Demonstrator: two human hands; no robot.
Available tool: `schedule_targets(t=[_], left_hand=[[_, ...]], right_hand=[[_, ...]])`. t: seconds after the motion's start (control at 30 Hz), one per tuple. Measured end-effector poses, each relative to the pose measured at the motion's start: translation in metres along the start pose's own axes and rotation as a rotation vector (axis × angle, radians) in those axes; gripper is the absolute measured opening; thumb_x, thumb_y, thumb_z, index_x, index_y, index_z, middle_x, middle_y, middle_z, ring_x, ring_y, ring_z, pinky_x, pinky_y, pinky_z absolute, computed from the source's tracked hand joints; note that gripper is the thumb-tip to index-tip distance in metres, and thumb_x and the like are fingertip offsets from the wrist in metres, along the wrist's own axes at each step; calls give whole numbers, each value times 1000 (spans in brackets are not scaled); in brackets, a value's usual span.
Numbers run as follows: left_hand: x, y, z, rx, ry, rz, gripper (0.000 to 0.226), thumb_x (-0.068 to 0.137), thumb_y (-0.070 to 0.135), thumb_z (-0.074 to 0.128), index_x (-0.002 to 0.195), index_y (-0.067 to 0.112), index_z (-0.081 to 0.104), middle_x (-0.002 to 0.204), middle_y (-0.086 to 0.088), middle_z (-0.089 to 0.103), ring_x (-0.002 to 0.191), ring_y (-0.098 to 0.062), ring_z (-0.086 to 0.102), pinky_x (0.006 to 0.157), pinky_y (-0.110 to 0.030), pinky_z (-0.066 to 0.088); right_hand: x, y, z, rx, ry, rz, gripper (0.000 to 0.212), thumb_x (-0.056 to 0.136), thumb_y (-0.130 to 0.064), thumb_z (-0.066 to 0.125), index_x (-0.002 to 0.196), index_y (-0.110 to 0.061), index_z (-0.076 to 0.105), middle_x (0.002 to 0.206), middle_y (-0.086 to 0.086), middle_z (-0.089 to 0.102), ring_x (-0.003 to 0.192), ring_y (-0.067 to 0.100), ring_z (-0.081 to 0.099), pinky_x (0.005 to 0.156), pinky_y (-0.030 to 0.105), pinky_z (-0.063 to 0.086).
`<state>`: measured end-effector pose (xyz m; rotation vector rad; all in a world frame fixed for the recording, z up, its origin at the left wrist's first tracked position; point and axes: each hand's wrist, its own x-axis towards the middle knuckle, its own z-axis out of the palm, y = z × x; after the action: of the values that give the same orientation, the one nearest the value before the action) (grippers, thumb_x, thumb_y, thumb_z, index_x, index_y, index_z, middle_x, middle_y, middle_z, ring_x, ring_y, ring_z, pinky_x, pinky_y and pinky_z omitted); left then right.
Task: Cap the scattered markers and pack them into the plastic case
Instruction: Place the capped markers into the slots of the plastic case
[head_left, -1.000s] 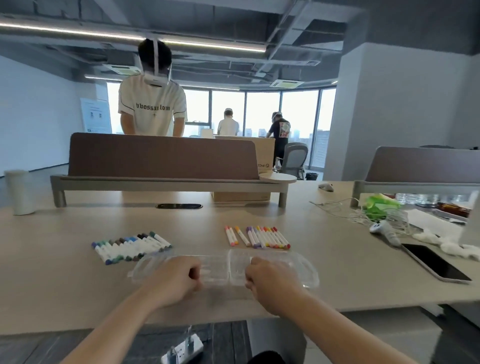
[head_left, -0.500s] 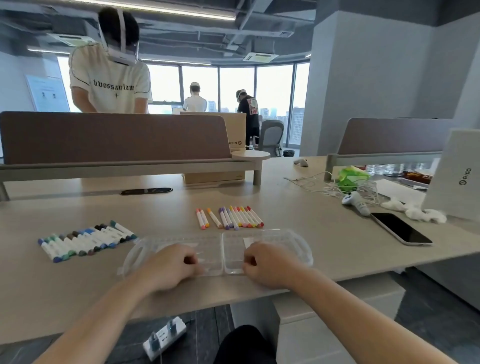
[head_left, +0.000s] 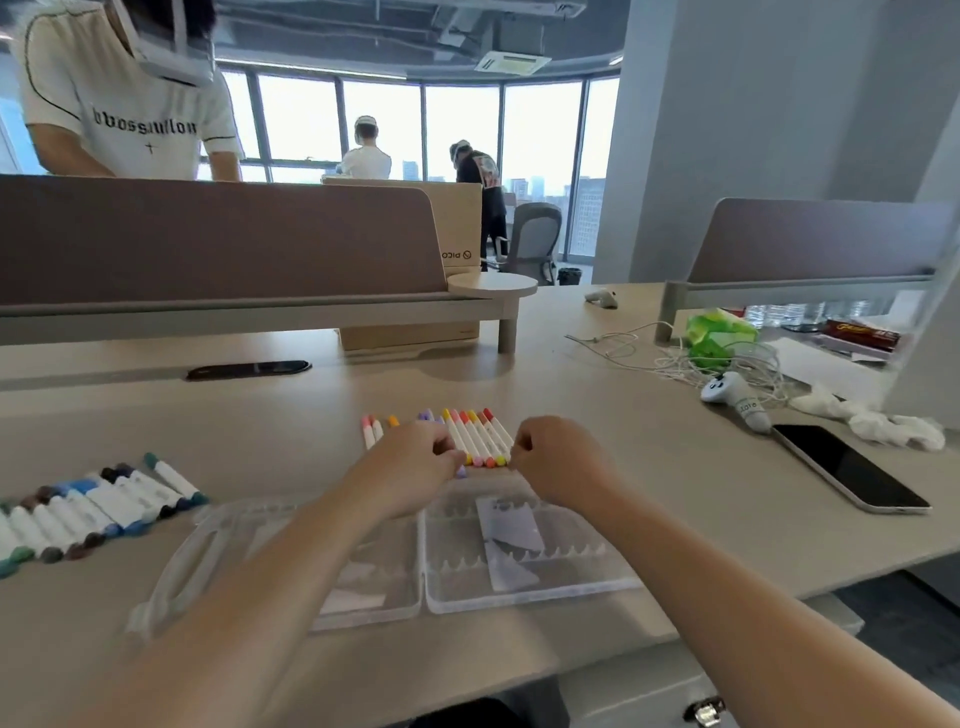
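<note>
The open clear plastic case (head_left: 524, 592) lies near on the table (head_left: 675, 467). Beyond it, the left hand (head_left: 415, 462), fingers curled, covers the left part of a row of warm-coloured markers (head_left: 480, 439). The right hand (head_left: 558, 462), also curled, sits at the row's right end. Whether either grips a marker is unclear. Cool-coloured markers (head_left: 93, 512) lie far left, a phone (head_left: 852, 470) right.

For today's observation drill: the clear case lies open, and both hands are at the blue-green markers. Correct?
No. In the head view the left hand and right hand are at the red-orange markers beyond the open clear case; the blue-green markers lie apart.
</note>
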<state>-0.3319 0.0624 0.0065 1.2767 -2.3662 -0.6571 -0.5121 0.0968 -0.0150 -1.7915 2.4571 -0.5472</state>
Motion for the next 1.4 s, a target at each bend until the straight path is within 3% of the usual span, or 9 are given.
schedule_targets(t=[0.13, 0.3, 0.4, 0.73, 0.87, 1.03, 1.13, 1.2, 1.4], left_hand=[[32, 2, 3, -17, 11, -9, 23, 99, 27, 51, 80, 18, 60, 82, -3, 65, 66, -14, 58, 58, -28, 41], [54, 0, 1, -18, 7, -5, 19, 101, 29, 49, 86, 21, 59, 73, 4, 58, 58, -6, 50, 47, -16, 33], [63, -3, -1, -22, -4, 2, 22, 100, 29, 49, 81, 21, 58, 71, 2, 58, 53, -6, 48, 36, -9, 31], [67, -5, 0, -51, -13, -17, 23, 99, 30, 51, 82, 18, 60, 78, -7, 63, 55, -8, 50, 36, -9, 32], [66, -2, 4, 3, -9, -18, 25, 99, 34, 50, 85, 17, 60, 76, -2, 61, 61, -9, 52, 53, -20, 34], [61, 2, 9, -18, -16, -15, 22, 99, 32, 51, 86, 17, 61, 80, -4, 65, 63, -9, 57, 61, -25, 40], [57, 7, 15, -47, -23, -9, 19, 98, 32, 52, 92, 18, 63, 87, -4, 68, 69, -11, 61, 68, -30, 48], [53, 12, 21, -46, -24, 0, 16, 96, 30, 53, 96, 19, 65, 89, -2, 67, 77, -10, 58, 88, -35, 47], [34, 45, 51, -22, -132, 77, 36, 96, 28, 58, 132, 23, 56, 129, 5, 61, 100, -10, 61, 90, -26, 53]], right_hand=[[52, 6, 8, -27, 10, 68, 18, 94, -11, 50, 105, -11, 64, 100, 5, 65, 85, 20, 61, 75, 29, 54], [96, 8, 15, -16, -70, 164, 18, 94, -10, 57, 111, -8, 59, 93, 5, 59, 79, 17, 57, 71, 26, 52], [110, 6, 19, -21, -142, 203, 20, 93, -9, 60, 112, -9, 58, 91, 7, 59, 75, 16, 57, 69, 25, 53], [119, -2, 24, 12, -234, 246, 9, 93, -14, 60, 102, -10, 59, 86, 6, 58, 67, 14, 52, 56, 21, 44], [119, -4, 24, -13, -234, 226, 21, 93, -15, 62, 113, -10, 61, 95, 6, 62, 72, 15, 55, 67, 23, 52], [106, 0, 14, 1, -212, 183, 25, 93, -20, 63, 115, -9, 60, 94, 7, 61, 73, 17, 58, 57, 23, 50], [89, 6, -8, 42, -196, 162, 13, 92, -19, 61, 98, -8, 58, 81, 5, 56, 65, 15, 53, 49, 20, 38], [71, 11, -24, 56, -241, 165, 14, 89, -18, 60, 82, -6, 57, 73, 6, 54, 58, 15, 50, 48, 21, 38], [8, 38, -49, 82, -336, 167, 16, 87, -13, 53, 79, -2, 60, 62, 9, 56, 45, 18, 47, 46, 23, 40]])
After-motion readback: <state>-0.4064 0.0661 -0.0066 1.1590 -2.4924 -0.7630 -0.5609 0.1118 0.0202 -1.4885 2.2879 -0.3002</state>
